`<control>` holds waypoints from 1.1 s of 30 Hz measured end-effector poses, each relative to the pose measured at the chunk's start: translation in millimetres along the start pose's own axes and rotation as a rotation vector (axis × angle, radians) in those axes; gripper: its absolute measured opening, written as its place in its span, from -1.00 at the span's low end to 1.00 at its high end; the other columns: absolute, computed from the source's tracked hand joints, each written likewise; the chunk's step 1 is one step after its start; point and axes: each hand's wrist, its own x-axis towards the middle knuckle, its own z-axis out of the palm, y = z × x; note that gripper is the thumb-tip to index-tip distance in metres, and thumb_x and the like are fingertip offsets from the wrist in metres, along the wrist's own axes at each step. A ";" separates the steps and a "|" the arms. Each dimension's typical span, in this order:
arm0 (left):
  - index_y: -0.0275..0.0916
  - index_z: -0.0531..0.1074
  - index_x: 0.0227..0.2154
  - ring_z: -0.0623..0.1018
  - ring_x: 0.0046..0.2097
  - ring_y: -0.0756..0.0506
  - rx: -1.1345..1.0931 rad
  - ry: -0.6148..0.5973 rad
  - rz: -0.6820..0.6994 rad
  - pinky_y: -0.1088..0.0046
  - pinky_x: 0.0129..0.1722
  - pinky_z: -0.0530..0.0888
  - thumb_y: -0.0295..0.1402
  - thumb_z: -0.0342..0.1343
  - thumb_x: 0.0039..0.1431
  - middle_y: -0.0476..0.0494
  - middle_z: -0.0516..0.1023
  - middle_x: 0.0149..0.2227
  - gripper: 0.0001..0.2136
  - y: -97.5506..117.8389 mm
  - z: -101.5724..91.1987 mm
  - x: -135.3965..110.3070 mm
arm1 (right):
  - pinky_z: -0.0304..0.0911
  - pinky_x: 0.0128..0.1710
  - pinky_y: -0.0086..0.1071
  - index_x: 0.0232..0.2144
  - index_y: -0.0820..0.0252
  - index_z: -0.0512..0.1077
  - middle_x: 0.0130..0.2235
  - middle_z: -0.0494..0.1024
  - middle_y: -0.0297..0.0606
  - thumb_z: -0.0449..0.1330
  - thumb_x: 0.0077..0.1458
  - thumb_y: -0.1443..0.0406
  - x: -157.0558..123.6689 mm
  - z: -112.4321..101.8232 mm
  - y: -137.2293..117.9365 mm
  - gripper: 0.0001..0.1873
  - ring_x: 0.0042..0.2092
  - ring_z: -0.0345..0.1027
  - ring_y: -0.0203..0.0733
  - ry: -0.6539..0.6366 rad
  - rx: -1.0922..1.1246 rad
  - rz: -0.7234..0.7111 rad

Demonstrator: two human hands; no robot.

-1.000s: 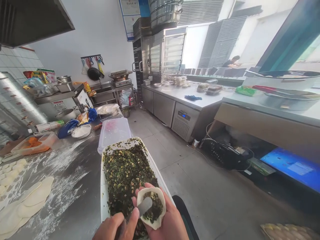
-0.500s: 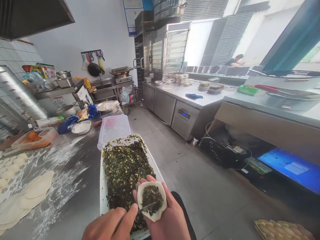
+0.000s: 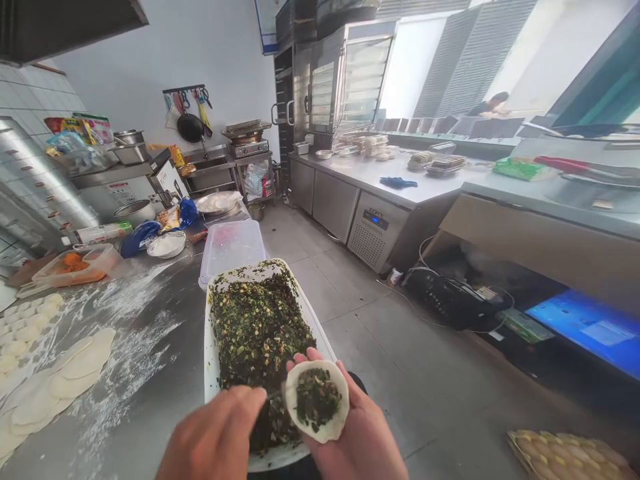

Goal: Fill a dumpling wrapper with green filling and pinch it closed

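Note:
Palm up, my right hand (image 3: 363, 433) cups a round dough wrapper (image 3: 331, 428), its thumb along the right edge. A mound of chopped green filling (image 3: 317, 398) lies in the wrapper's middle. My left hand (image 3: 213, 433), blurred and back upward, is closed around a thin metal spreader (image 3: 274, 395), mostly hidden and smeared by motion. That hand is over the near end of a white tub (image 3: 208, 363) holding dark green chopped filling (image 3: 260, 327) with yellow bits. The wrapper is above the tub's near right edge.
Flat dough wrappers (image 3: 75, 377) overlap on the floured worktop (image 3: 135, 373), beside rows of dough pieces (image 3: 30, 323). A translucent lid (image 3: 233, 247) lies beyond the tub. Left of it are a bowl of white powder (image 3: 167, 245) and an orange-stained container (image 3: 80, 267). An egg tray (image 3: 565, 453) is at lower right.
My left hand has drawn the spreader off the wrapper, left toward the tub. The wrapper in my right hand appears slightly farther right, and the whole view has shifted a little.

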 end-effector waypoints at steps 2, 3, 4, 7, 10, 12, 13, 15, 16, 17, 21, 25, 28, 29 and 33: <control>-0.16 0.41 0.10 0.71 -0.19 0.00 -0.049 -0.070 -0.020 0.60 -0.15 0.59 -0.49 -0.08 0.40 -0.06 0.69 -0.18 -0.69 -15.3 -6.2 5.9 | 0.61 -0.11 -0.23 0.02 0.39 0.60 -0.02 0.71 0.10 0.21 0.26 0.40 -3.9 0.0 -12.1 -0.67 -0.07 0.64 0.00 0.037 -0.028 -0.039; -0.14 0.43 0.08 0.70 -0.24 0.00 -0.040 -0.143 -0.028 0.58 -0.21 0.59 -0.51 -0.07 0.38 -0.03 0.67 -0.23 -0.68 -21.1 -6.6 7.0 | 0.62 -0.13 -0.23 0.03 0.41 0.60 -0.01 0.71 0.11 0.20 0.21 0.44 -5.6 -0.5 -18.8 -0.64 -0.06 0.64 0.02 0.047 -0.041 -0.078; -0.11 0.45 0.06 0.68 -0.29 -0.02 -0.007 -0.243 -0.028 0.55 -0.28 0.57 -0.54 -0.06 0.35 0.00 0.64 -0.29 -0.66 -25.3 -5.1 6.8 | 0.64 -0.14 -0.20 0.02 0.41 0.60 -0.02 0.71 0.11 0.20 0.18 0.46 -7.1 -1.3 -25.2 -0.63 -0.05 0.64 0.07 0.056 -0.049 -0.123; -0.06 0.49 -0.07 0.64 -0.36 -0.10 0.102 -0.559 -0.018 0.43 -0.41 0.51 -0.67 -0.06 0.19 0.05 0.57 -0.35 -0.58 -27.8 8.2 1.9 | 0.66 -0.10 -0.07 -0.05 0.30 0.65 -0.08 0.74 0.02 0.22 0.08 0.48 -10.7 -3.3 -39.6 -0.61 -0.04 0.64 0.15 0.096 -0.051 -0.255; -0.06 0.48 -0.12 0.61 -0.33 -0.15 0.119 -0.695 -0.020 0.36 -0.40 0.47 -0.71 -0.05 0.12 0.04 0.56 -0.31 -0.57 -21.0 23.3 -1.9 | 0.63 0.02 0.01 -0.05 0.20 0.66 -0.10 0.75 -0.05 0.21 0.04 0.53 -12.5 -3.1 -44.1 -0.56 -0.02 0.64 0.15 0.149 -0.023 -0.285; -0.08 0.47 -0.14 0.61 -0.31 -0.15 0.078 -0.722 -0.001 0.35 -0.40 0.45 -0.67 -0.03 0.15 0.02 0.57 -0.29 -0.63 -15.8 28.5 -0.5 | 0.63 0.03 0.01 -0.08 0.23 0.66 -0.11 0.74 -0.01 0.18 0.08 0.53 -12.4 -2.9 -43.5 -0.60 -0.02 0.64 0.15 0.187 -0.012 -0.251; -0.08 0.47 -0.16 0.61 -0.31 -0.15 0.048 -0.740 0.009 0.35 -0.40 0.44 -0.64 -0.01 0.17 0.02 0.58 -0.28 -0.67 -13.6 29.1 1.0 | 0.64 0.02 0.00 -0.11 0.26 0.66 -0.11 0.74 0.02 0.17 0.10 0.51 -12.0 -3.1 -42.8 -0.63 -0.02 0.65 0.15 0.194 -0.015 -0.231; -0.08 0.47 -0.22 0.62 -0.32 -0.13 -0.013 -0.777 0.007 0.36 -0.41 0.41 -0.61 0.00 0.20 0.04 0.59 -0.30 -0.72 -10.4 27.4 4.6 | 0.65 0.00 -0.05 -0.17 0.31 0.67 -0.12 0.74 0.06 0.14 0.15 0.48 -10.9 -4.6 -41.5 -0.68 -0.01 0.65 0.16 0.180 -0.039 -0.206; -0.08 0.48 -0.25 0.62 -0.34 -0.12 -0.038 -0.793 -0.007 0.36 -0.43 0.39 -0.60 0.00 0.20 0.04 0.60 -0.32 -0.74 -9.4 25.7 6.0 | 0.65 -0.02 -0.09 -0.20 0.32 0.67 -0.12 0.74 0.07 0.13 0.16 0.47 -10.4 -5.7 -41.1 -0.70 -0.02 0.65 0.15 0.175 -0.051 -0.200; -0.08 0.49 -0.26 0.62 -0.36 -0.11 -0.061 -0.799 -0.027 0.38 -0.44 0.37 -0.59 0.00 0.20 0.04 0.60 -0.34 -0.73 -8.8 23.9 7.0 | 0.65 -0.03 -0.12 -0.23 0.33 0.68 -0.12 0.74 0.09 0.13 0.18 0.45 -10.2 -7.0 -41.0 -0.70 -0.02 0.65 0.15 0.171 -0.060 -0.197; -0.05 0.59 -0.23 0.62 -0.38 -0.03 -0.219 -0.713 -0.135 0.50 -0.42 0.39 -0.57 0.00 0.23 0.04 0.63 -0.38 -0.69 -8.4 17.7 8.4 | 0.66 -0.09 -0.16 -0.29 0.31 0.68 -0.17 0.74 0.09 0.18 0.23 0.38 -10.7 -11.6 -42.5 -0.75 -0.08 0.66 0.14 0.146 -0.099 -0.264; 0.05 0.64 -0.23 0.68 -0.23 -0.01 -0.407 -0.681 -0.335 0.56 -0.23 0.49 -0.47 0.02 0.31 0.14 0.72 -0.25 -0.69 -10.5 12.0 17.1 | 0.67 -0.16 -0.16 -0.25 0.36 0.67 -0.17 0.73 0.17 0.11 0.33 0.31 -9.7 -10.2 -46.6 -0.67 -0.11 0.67 0.13 0.151 -0.082 -0.239; 0.15 0.66 -0.16 0.69 -0.14 0.01 -0.463 -0.709 -0.446 0.56 -0.11 0.51 -0.43 0.05 0.32 0.25 0.73 -0.16 -0.67 -15.4 8.6 25.5 | 0.66 -0.23 -0.27 -0.24 0.36 0.65 -0.23 0.72 0.08 0.09 0.35 0.34 -8.4 -4.9 -48.6 -0.67 -0.20 0.65 -0.01 0.140 -0.062 -0.210; 0.16 0.66 -0.14 0.69 -0.11 0.00 -0.462 -0.704 -0.458 0.56 -0.09 0.52 -0.43 0.06 0.32 0.25 0.74 -0.13 -0.67 -17.3 8.4 27.0 | 0.64 -0.27 -0.32 -0.24 0.34 0.65 -0.25 0.71 0.02 0.09 0.35 0.34 -8.1 -3.2 -48.6 -0.69 -0.23 0.63 -0.06 0.135 -0.063 -0.214; 0.13 0.66 -0.09 0.70 -0.05 -0.02 -0.465 -0.669 -0.431 0.54 -0.03 0.55 -0.42 0.07 0.32 0.19 0.74 -0.06 -0.67 -21.4 12.2 25.4 | 0.62 -0.32 -0.34 -0.25 0.26 0.63 -0.25 0.70 -0.10 0.15 0.36 0.26 -7.3 -2.5 -45.3 -0.72 -0.25 0.59 -0.10 0.057 -0.077 -0.259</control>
